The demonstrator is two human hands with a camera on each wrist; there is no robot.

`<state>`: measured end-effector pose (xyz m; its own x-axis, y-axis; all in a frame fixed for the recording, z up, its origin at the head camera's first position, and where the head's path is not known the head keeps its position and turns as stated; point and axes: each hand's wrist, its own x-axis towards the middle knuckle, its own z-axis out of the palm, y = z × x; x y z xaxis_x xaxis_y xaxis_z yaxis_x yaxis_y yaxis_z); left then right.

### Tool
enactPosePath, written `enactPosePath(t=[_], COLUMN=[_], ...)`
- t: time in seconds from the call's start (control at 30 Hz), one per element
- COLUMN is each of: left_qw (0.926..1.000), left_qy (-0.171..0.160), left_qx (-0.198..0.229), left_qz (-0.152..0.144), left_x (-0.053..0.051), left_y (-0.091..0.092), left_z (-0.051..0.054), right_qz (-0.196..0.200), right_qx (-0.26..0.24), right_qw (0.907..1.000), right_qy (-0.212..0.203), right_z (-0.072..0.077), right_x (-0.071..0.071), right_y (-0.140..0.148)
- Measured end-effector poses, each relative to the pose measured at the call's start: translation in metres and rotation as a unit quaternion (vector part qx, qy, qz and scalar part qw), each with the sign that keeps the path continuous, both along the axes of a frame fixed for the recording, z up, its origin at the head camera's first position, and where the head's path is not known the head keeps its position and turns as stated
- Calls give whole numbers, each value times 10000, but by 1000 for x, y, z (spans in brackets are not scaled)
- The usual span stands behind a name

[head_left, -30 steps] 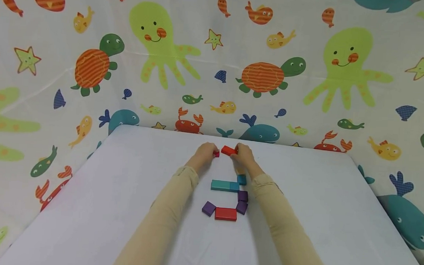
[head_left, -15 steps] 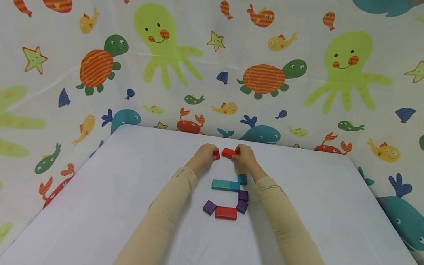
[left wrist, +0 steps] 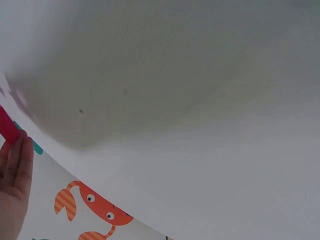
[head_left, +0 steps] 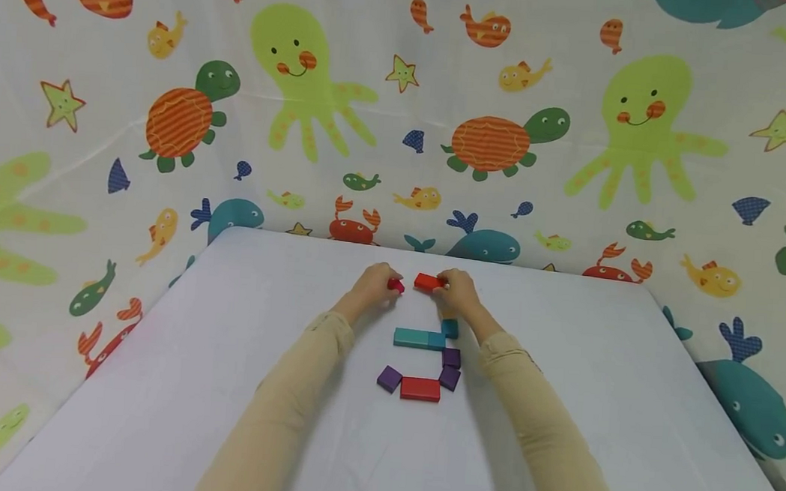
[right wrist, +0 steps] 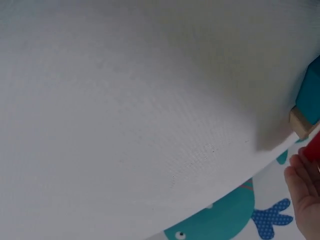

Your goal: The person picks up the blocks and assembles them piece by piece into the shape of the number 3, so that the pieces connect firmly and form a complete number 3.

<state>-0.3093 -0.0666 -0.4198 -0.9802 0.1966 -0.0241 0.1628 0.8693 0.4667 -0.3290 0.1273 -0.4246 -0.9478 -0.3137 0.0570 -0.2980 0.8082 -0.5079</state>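
Observation:
At the far part of the white table, my left hand (head_left: 375,286) pinches a small pinkish-red block (head_left: 396,285); in the left wrist view this block (left wrist: 8,127) shows at the left edge. A short gap to the right, my right hand (head_left: 461,291) grips the right end of an orange-red rectangular block (head_left: 426,282). Just below the right hand lies a natural wood block (right wrist: 301,122), mostly hidden in the head view. Touching it is a blue block (head_left: 450,329), seen large as a teal-blue block (right wrist: 311,95) in the right wrist view.
Nearer the body, a teal block (head_left: 410,338) and a blue block (head_left: 436,340) form a row. Two purple blocks (head_left: 451,357) run down the right, to a red block (head_left: 420,388) with another purple block (head_left: 389,379) at its left. A sea-animal cloth (head_left: 388,110) hangs behind the table.
My left hand has moved slightly left, and its pinkish-red block has turned, widening the gap to the orange-red one. The right hand stays on its block, shifted barely rightward.

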Motion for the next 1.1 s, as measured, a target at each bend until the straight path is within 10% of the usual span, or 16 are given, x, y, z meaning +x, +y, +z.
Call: enactPosePath(t=[1.1], left_qw=[9986], left_qy=[298], left_qx=[18], left_qz=[-425], left_x=[37], left_y=[-25], left_z=[11], right_qz=[795], right_qx=[-86], right_qw=[9948], right_qy=[-632], right_z=[2], right_x=[1], right_y=[10])
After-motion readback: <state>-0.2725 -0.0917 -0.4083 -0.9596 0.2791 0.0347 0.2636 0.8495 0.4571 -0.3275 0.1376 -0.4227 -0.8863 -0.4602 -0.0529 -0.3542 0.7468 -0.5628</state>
